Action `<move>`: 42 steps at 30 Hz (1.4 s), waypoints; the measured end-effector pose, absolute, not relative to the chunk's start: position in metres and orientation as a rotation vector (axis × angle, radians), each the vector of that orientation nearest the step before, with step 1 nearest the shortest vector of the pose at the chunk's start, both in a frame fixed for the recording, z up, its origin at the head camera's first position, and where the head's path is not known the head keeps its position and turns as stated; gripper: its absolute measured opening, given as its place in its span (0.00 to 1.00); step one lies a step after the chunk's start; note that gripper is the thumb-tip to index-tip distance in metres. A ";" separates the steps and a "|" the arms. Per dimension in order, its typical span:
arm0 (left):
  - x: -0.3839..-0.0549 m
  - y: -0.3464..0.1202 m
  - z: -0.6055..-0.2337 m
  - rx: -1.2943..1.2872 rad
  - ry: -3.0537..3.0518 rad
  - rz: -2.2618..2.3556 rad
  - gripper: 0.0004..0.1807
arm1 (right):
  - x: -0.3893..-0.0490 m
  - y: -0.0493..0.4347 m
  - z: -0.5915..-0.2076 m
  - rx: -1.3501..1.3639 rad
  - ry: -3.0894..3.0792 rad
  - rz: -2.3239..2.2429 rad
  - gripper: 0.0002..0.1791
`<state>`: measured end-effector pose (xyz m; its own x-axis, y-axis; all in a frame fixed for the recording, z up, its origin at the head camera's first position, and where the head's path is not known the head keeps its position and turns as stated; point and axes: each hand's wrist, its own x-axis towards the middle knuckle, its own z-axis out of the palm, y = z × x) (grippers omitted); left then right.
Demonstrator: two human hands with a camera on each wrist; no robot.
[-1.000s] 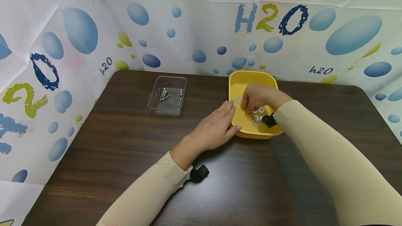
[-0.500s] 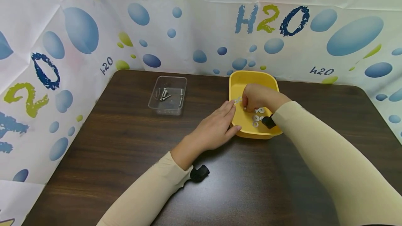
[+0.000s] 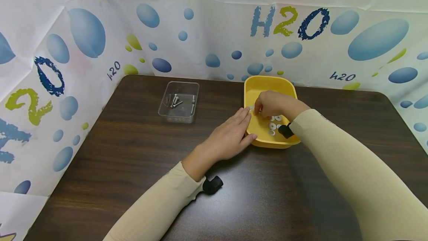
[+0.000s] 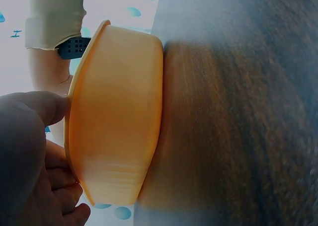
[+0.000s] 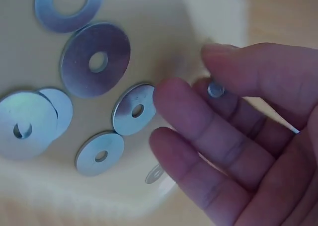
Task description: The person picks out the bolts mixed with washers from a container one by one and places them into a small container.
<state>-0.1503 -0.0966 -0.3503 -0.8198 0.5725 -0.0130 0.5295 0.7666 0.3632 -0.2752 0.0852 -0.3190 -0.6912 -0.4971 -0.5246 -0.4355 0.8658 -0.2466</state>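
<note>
My left hand (image 3: 229,137) lies with straight fingers along the left rim of a yellow plastic tub (image 3: 271,145), its thumb at the near corner. In the left wrist view, thumb and fingers touch the tub's rim. My right hand (image 3: 277,105) reaches down inside the tub. Between its thumb and index finger it pinches a small metal bolt (image 5: 215,90), of which only the round end shows. Flat metal washers (image 5: 77,69) of several sizes lie on the tub's floor beside the fingers, two of them overlapping.
A clear plastic box (image 3: 175,119) holding several metal bolts (image 3: 175,101) stands left of the tub on the dark wooden table (image 3: 133,148). Behind the table hangs a white patterned sheet (image 3: 220,18). Both wrists carry black camera mounts (image 3: 212,185).
My right hand has shifted slightly left inside the tub, its fingertips now near the left wall and over a washer seen there before. The left hand stays on the rim.
</note>
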 end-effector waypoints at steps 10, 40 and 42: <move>-0.150 -0.098 -0.352 0.893 2.843 0.546 0.39 | -0.273 0.083 -0.316 -0.638 2.474 -0.287 0.09; -0.145 -0.103 -0.356 0.911 2.844 0.538 0.39 | -0.263 0.086 -0.315 -0.721 2.589 -0.227 0.13; -0.145 -0.103 -0.356 0.914 2.845 0.539 0.39 | -0.262 0.086 -0.314 -0.714 2.612 -0.233 0.13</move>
